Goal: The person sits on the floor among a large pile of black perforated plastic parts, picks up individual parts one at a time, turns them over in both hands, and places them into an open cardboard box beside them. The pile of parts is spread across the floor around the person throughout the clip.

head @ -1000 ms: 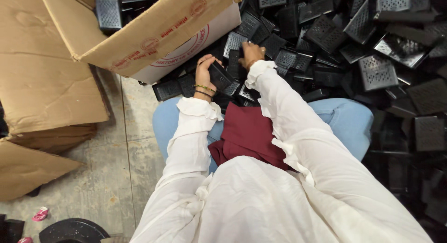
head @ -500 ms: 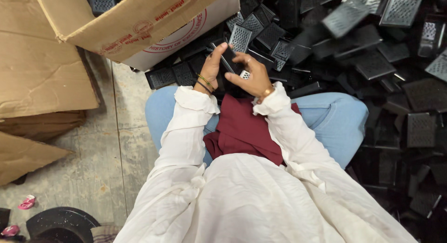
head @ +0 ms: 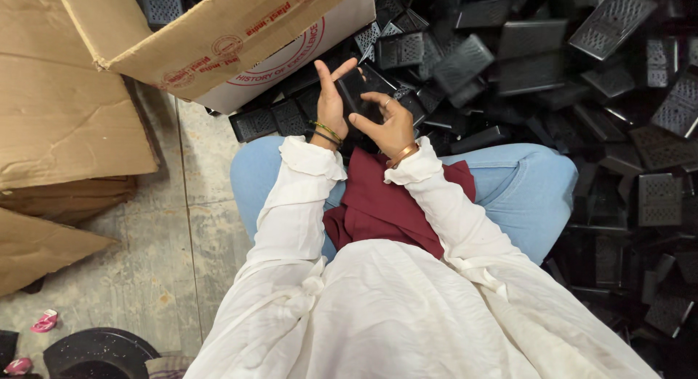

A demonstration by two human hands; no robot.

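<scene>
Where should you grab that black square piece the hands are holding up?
Probably by its two side edges, one hand from each side. The black plastic piece is flat and thin, tilted up between the left hand and right hand, so its edges face the fingers.

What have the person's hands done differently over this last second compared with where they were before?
A second ago both hands reached down into the pile of black grille pieces. Since then they have drawn back toward the lap, and the left hand and right hand now hold one black piece up between them. The cardboard box, the flattened cardboard and the pile look unchanged.
</scene>
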